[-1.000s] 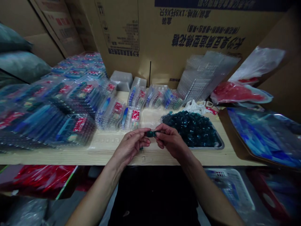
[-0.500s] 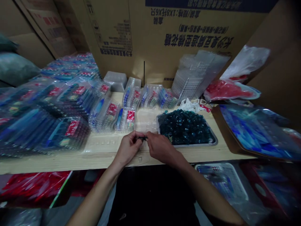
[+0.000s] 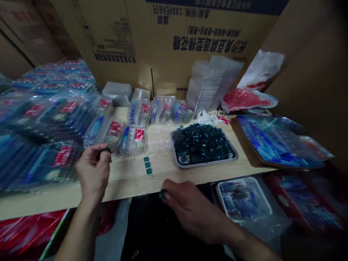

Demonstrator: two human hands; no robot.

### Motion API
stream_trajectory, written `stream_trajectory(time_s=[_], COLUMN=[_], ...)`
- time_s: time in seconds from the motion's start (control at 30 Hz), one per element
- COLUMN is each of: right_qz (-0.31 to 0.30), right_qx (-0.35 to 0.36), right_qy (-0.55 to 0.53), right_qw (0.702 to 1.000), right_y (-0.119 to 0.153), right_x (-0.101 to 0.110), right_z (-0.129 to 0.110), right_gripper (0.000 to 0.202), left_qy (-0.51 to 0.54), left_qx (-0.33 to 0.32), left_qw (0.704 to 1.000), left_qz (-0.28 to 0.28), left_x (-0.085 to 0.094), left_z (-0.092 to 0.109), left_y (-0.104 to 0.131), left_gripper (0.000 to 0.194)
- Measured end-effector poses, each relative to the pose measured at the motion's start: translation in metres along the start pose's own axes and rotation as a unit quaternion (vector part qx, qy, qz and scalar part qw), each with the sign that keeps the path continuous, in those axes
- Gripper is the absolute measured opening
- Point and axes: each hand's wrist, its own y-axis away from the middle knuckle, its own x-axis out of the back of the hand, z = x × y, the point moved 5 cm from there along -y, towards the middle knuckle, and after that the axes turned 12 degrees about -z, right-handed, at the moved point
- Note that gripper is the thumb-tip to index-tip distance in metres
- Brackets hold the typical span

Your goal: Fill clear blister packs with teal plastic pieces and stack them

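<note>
My left hand (image 3: 94,170) is raised over the bench on the left, thumb and finger pinched on a small dark green piece (image 3: 106,149). My right hand (image 3: 187,206) hangs just over the bench's front edge, closed on another dark green piece (image 3: 162,194), partly hidden by the fingers. Between the hands, a short row of flat dark teal squares (image 3: 147,165) lies on the wood. To the right, a grey-rimmed tray (image 3: 235,157) holds a heap of shiny dark teal pieces (image 3: 202,143). Behind the row sits a clear plastic sheet or shell (image 3: 160,139).
Stacked clear blister packs (image 3: 62,152) with blue items and red labels crowd the left. Empty clear shells (image 3: 201,87) stand against a large cardboard box (image 3: 152,36). A carton of blue packets (image 3: 272,145) is at right; a white basket (image 3: 268,203) sits below the bench.
My hands, together half a second ago, have parted: the left went left and the right came back toward me. The row of teal squares is now uncovered. The view has shifted.
</note>
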Motion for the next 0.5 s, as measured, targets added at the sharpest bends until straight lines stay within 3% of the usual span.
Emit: stream_trajectory(time_s=[0.07,0.13,0.23,0.37,0.5], right_qz=[0.028,0.047,-0.012,-0.071,-0.065], right_qx=[-0.031,-0.056,-0.04,-0.026,-0.055], right_qy=[0.002,0.04,0.054,0.082,0.126], right_qw=[0.999,0.997,0.998,0.994,0.988], right_y=[0.012,0.009,-0.012,-0.028,-0.037], right_x=[0.008,0.007,-0.021,-0.059,-0.066], right_z=[0.018,0.041,0.063,0.061,0.058], right_gripper=[0.017,0.017,0.02,0.019,0.021], left_qy=[-0.026,-0.053,-0.065,-0.029,-0.041], left_qx=[-0.034,-0.049,-0.009,0.044,0.023], left_qw=[0.997,0.987,0.968,0.948,0.937], left_qz=[-0.061,-0.145,-0.244,-0.315,-0.347], left_x=[0.004,-0.004,-0.022,-0.032,-0.038], left_z=[0.013,0.021,0.013,-0.011,-0.02], left_y=[0.003,0.015,0.039,0.064,0.076], left_gripper=[0.031,0.02,0.021,0.033,0.038])
